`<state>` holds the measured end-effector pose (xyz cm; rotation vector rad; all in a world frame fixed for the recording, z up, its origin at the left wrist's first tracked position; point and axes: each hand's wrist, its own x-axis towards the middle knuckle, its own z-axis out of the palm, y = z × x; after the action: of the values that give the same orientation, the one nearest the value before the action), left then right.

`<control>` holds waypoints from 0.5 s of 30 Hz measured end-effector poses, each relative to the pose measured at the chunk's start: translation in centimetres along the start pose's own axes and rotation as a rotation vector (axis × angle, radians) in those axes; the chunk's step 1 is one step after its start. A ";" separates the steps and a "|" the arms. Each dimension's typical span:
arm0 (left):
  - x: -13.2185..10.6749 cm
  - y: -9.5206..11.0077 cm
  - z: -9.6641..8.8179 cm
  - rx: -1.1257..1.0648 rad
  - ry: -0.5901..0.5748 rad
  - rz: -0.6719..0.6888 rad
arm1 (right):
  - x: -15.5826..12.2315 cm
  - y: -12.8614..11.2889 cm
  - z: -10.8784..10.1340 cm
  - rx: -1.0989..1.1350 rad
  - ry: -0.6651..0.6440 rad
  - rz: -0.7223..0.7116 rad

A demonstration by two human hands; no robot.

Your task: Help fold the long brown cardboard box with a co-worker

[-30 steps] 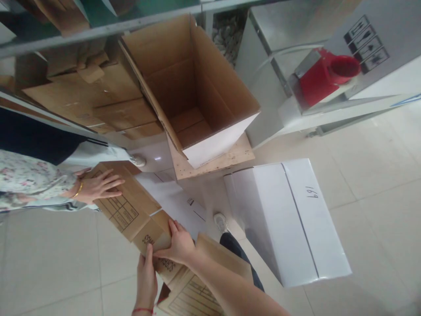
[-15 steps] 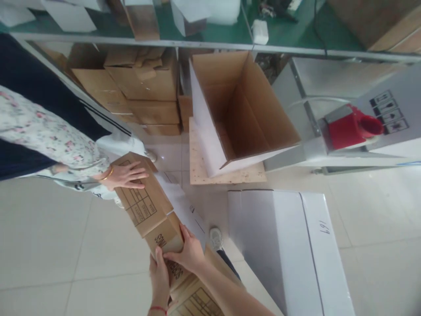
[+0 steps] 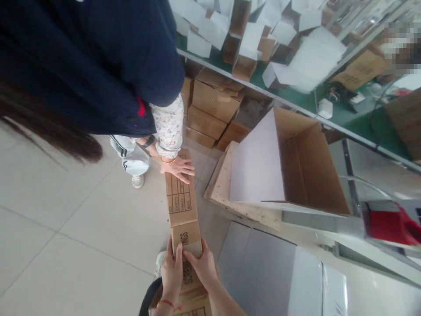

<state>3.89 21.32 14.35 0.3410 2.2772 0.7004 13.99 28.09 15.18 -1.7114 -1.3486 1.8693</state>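
Note:
A long brown cardboard box (image 3: pixel 181 193) with printed rows and large dark lettering runs down the lower middle of the view. My left hand (image 3: pixel 173 267), with a red string at the wrist, is closed on its left edge, thumb on top. On the opposite edge my right hand (image 3: pixel 204 265) grips the box, its thumb close to the left one. A co-worker's hand (image 3: pixel 178 167) with a bracelet lies with spread fingers on the far end. The underside of the box and most of my fingers are hidden.
A large white carton (image 3: pixel 256 162), open at the top, stands on a wooden pallet (image 3: pixel 222 188) to the right. Closed white cartons (image 3: pixel 272 267) sit nearer. Behind, brown boxes (image 3: pixel 213 103) are stacked under a green workbench (image 3: pixel 259 81). The co-worker (image 3: pixel 131 66) stands at the left.
My view has swung left, showing more of the co-worker and bench. The box now points more straight ahead. My hands still hold it, and the co-worker's hand stays on its far end.

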 end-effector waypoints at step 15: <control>-1.2 0.7 0.8 -0.052 -0.021 -0.051 | -0.2 0.8 -0.9 -0.119 -0.001 -0.004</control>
<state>5.32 21.69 14.92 0.2629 2.2356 0.7255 15.09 27.93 14.85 -1.7621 -1.4899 1.8211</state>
